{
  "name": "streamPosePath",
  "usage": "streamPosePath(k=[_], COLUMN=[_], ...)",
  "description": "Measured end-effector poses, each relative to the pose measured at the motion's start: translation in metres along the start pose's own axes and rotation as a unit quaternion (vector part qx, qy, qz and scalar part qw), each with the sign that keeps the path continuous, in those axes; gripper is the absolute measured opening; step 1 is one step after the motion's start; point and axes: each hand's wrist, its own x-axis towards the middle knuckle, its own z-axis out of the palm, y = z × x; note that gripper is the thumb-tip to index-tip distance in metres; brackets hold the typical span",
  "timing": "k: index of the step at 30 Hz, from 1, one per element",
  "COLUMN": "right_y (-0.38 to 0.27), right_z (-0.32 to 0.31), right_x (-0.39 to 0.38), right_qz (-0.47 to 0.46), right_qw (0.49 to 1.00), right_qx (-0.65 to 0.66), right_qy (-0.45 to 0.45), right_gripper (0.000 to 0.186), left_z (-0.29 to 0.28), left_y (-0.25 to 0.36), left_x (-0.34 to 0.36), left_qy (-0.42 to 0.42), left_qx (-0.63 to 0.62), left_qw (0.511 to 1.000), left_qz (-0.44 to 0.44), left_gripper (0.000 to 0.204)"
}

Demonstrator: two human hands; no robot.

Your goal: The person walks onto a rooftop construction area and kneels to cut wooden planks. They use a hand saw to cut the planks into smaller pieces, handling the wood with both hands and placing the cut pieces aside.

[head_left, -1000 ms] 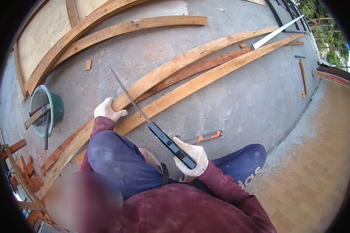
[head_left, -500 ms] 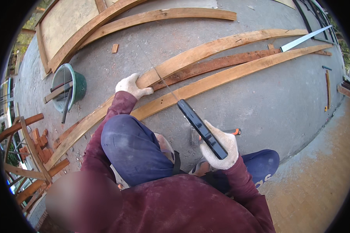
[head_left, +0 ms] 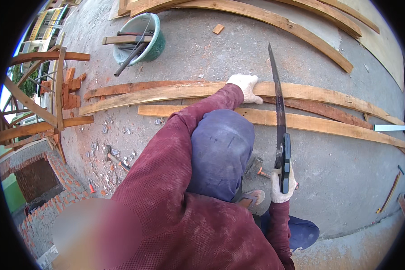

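Observation:
My left hand [head_left: 244,87], in a pale knit glove, grips a long wooden plank [head_left: 175,92] on the concrete floor, fingers over its far side and thumb toward me. A handsaw [head_left: 281,112] is in my gloved right hand [head_left: 283,185], which is closed round its black handle. Its dark blade points away from me and crosses above the plank just right of my left hand; whether the teeth touch the wood I cannot tell. A second plank [head_left: 308,122] lies nearer me, and a reddish board [head_left: 321,111] shows between the two.
A green bucket [head_left: 156,47] holding tools stands far left. Close to my foot lies a hammer [head_left: 255,165]; another hammer [head_left: 114,157] lies among rubble. Broken bricks [head_left: 71,90] and a wooden frame [head_left: 58,85] are at left. A pale metal strip [head_left: 389,128] rests at right.
My view has swung left, so the planks now run nearly level across it. The saw has turned from slanting up-left to pointing almost straight away. My left hand stays on the plank.

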Motion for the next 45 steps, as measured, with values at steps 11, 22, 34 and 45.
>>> streamPosePath(k=[11,22,34,45], right_y=[-0.07,-0.001,0.028,-0.002], right_z=[-0.086,-0.04,0.006,-0.014], right_x=[-0.076,-0.021,0.037,0.054], right_qz=[-0.028,-0.021,-0.116,-0.042], right_qw=[0.997,0.999,0.992,0.998], right_qx=[-0.076,-0.004,0.026,-0.001], right_qy=[-0.015,-0.045,0.044,-0.048], right_gripper=[0.054,0.052,0.026,0.04], left_z=[0.015,0.005,0.006,0.015], left_y=[0.003,0.016,0.016,0.011], left_x=[0.008,0.002,0.001,0.004], left_qy=[0.03,-0.008,0.042,0.032], left_qx=[0.027,0.04,0.043,0.04], left_qw=[0.999,0.999,0.998,0.998], left_qz=[-0.001,-0.022,-0.018,-0.024], left_gripper=[0.068,0.086,0.078,0.083])
